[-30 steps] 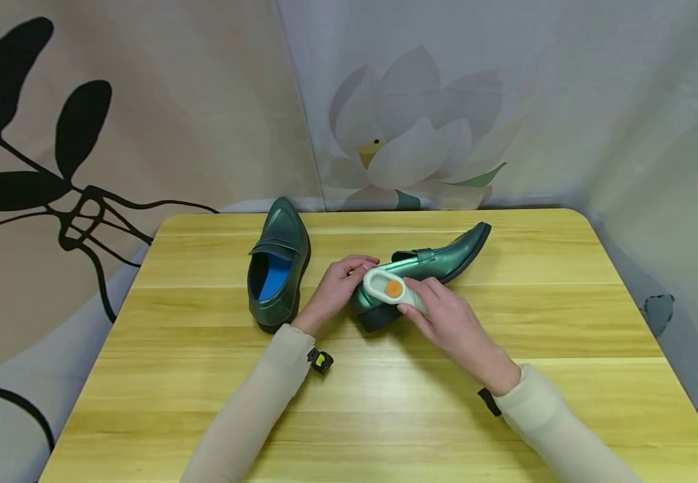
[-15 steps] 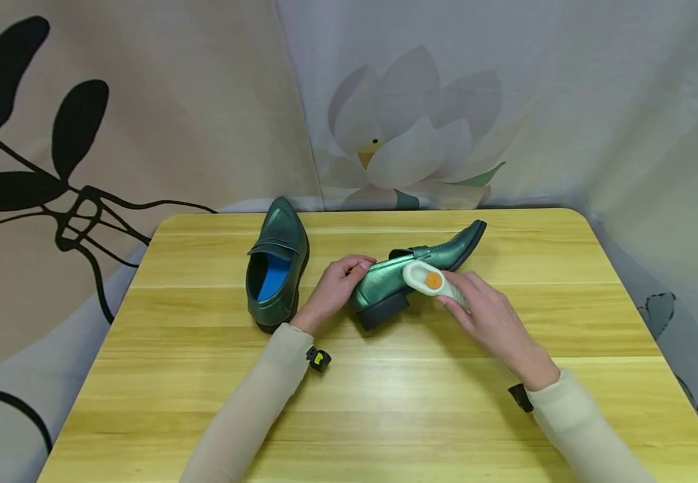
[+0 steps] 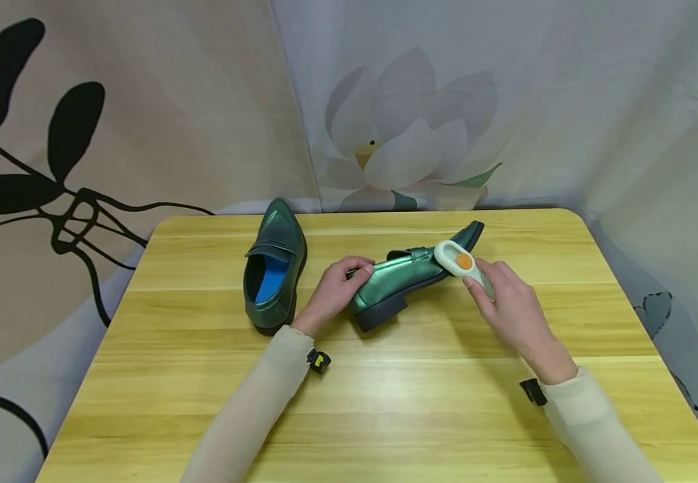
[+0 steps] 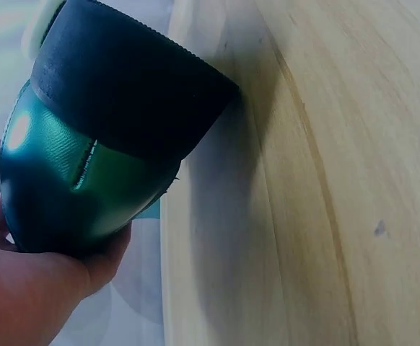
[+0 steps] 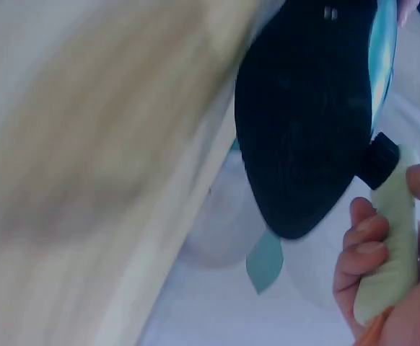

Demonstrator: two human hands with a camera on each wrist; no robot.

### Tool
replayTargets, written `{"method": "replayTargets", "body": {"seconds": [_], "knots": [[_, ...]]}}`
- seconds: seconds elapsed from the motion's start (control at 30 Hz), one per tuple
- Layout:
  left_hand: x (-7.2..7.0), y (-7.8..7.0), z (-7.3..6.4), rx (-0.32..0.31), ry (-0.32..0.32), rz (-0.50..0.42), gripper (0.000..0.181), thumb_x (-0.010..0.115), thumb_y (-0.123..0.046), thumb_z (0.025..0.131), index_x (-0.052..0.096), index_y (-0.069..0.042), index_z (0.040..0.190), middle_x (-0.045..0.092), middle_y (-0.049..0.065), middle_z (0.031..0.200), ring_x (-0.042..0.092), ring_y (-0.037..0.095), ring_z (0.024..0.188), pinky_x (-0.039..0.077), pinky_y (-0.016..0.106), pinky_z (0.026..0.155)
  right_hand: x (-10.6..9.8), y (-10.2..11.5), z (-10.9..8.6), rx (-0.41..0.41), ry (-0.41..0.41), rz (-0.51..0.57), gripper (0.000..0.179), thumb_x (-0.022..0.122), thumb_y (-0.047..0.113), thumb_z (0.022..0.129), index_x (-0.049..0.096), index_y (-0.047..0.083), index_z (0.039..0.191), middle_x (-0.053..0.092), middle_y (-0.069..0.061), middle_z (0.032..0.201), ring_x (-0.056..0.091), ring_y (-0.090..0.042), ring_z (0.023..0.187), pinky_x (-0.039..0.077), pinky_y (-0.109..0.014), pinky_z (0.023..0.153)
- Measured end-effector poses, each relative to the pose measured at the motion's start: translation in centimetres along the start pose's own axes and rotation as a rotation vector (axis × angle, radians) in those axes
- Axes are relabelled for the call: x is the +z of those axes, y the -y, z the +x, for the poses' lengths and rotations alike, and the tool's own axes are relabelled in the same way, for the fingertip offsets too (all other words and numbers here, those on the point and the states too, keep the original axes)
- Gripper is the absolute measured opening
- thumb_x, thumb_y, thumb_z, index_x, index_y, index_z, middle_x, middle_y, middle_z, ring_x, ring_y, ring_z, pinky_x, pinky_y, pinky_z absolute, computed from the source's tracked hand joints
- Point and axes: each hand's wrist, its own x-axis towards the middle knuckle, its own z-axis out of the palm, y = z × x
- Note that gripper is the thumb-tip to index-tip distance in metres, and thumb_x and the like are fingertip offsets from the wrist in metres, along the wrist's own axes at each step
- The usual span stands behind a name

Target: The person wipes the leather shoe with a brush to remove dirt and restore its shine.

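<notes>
My left hand (image 3: pixel 338 288) grips a shiny green loafer (image 3: pixel 394 278) by its heel end, thumb outside and fingers at the opening. The shoe is tilted on its side, its dark sole (image 5: pixel 304 115) facing the right wrist camera. In the left wrist view the black heel (image 4: pixel 123 79) shows close up. My right hand (image 3: pixel 509 305) holds a pale green shoe brush (image 3: pixel 454 258) with an orange spot on its back. Its black bristles (image 5: pixel 378 160) touch the upper's side near the toe.
The matching green loafer (image 3: pixel 273 268) with a blue insole stands upright on the wooden table (image 3: pixel 385 402), left of my left hand. Behind the table hangs a pale curtain (image 3: pixel 204 100) with printed leaves and a flower.
My right hand has moved the brush along the shoe's side from the heel towards the toe, to the right and away from me. The left hand keeps its grip nearly in place.
</notes>
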Motion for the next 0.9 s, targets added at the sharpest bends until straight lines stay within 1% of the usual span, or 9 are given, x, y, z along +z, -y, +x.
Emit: {"method": "replayTargets", "body": {"seconds": [0.13,0.23,0.33,0.43,0.53,0.57,0.67,0.8,0.9], "knots": [[0.1,0.0,-0.1,0.02,0.008,0.002,0.027,0.059,-0.027,0.108,0.074,-0.005,0.113,0.066,0.009,0.135,0.054,0.027,0.134,0.039,0.046,0.115,-1.5,-1.5,1.6,0.071,0.009,-0.051,0.042,0.06,0.023,0.106,0.062,-0.01,0.133,0.065,-0.024,0.099,0.058,-0.035,0.076,0.049,-0.054,0.063],[0.3,0.1,-0.2,0.036,0.017,0.01,0.026,0.058,-0.029,0.108,0.074,-0.007,0.11,0.065,0.007,0.135,0.054,0.026,0.134,0.038,0.047,0.115,-2.6,-2.9,3.1,0.115,0.054,-0.095,0.046,0.055,0.026,0.108,0.061,-0.012,0.133,0.065,-0.029,0.1,0.06,-0.04,0.077,0.048,-0.057,0.063],[0.4,0.0,-0.2,0.052,0.022,0.017,0.027,0.059,-0.029,0.108,0.074,-0.008,0.108,0.065,0.007,0.136,0.054,0.027,0.134,0.039,0.048,0.114,-3.4,-4.4,4.5,0.154,0.115,-0.132,0.05,0.051,0.03,0.11,0.06,-0.013,0.134,0.064,-0.03,0.1,0.059,-0.042,0.076,0.047,-0.057,0.062],[0.6,-0.3,-0.4,0.063,0.028,0.028,0.027,0.059,-0.029,0.107,0.075,-0.007,0.107,0.065,0.007,0.135,0.055,0.028,0.133,0.039,0.049,0.114,-3.9,-5.6,5.7,0.18,0.179,-0.15,0.05,0.046,0.033,0.111,0.063,-0.01,0.131,0.061,-0.024,0.085,0.054,-0.037,0.068,0.042,-0.05,0.057],[0.6,-0.4,-0.4,0.063,0.036,0.038,0.027,0.059,-0.029,0.107,0.075,-0.006,0.107,0.065,0.008,0.135,0.055,0.028,0.133,0.038,0.048,0.115,-4.2,-6.2,6.4,0.189,0.218,-0.146,0.049,0.043,0.035,0.111,0.065,-0.006,0.126,0.054,-0.016,0.074,0.048,-0.032,0.063,0.036,-0.043,0.055],[0.6,-0.5,-0.4,0.06,0.037,0.041,0.027,0.059,-0.029,0.107,0.075,-0.006,0.107,0.065,0.008,0.135,0.054,0.028,0.134,0.038,0.048,0.115,-4.2,-6.2,6.5,0.183,0.221,-0.145,0.047,0.043,0.034,0.112,0.066,-0.005,0.124,0.052,-0.014,0.071,0.046,-0.03,0.062,0.034,-0.042,0.055],[0.6,-0.5,-0.4,0.054,0.031,0.04,0.027,0.059,-0.028,0.107,0.075,-0.007,0.108,0.065,0.007,0.135,0.054,0.028,0.134,0.038,0.048,0.115,-4.2,-5.2,6.0,0.134,0.185,-0.165,0.045,0.049,0.029,0.11,0.064,-0.01,0.126,0.059,-0.021,0.079,0.052,-0.034,0.065,0.041,-0.047,0.057],[0.4,-0.5,-0.3,0.045,0.02,0.036,0.026,0.059,-0.028,0.107,0.075,-0.007,0.107,0.065,0.006,0.135,0.054,0.027,0.135,0.038,0.048,0.114,-3.7,-2.9,4.5,0.044,0.1,-0.197,0.043,0.06,0.022,0.106,0.062,-0.015,0.13,0.064,-0.029,0.092,0.058,-0.038,0.067,0.048,-0.055,0.058],[0.4,-0.5,-0.3,0.036,0.021,0.035,0.026,0.059,-0.029,0.107,0.074,-0.007,0.106,0.065,0.006,0.135,0.054,0.026,0.135,0.038,0.047,0.114,-3.2,-1.1,3.3,0.008,0.059,-0.184,0.041,0.064,0.02,0.104,0.063,-0.013,0.13,0.064,-0.028,0.093,0.058,-0.037,0.065,0.049,-0.056,0.055]]}}
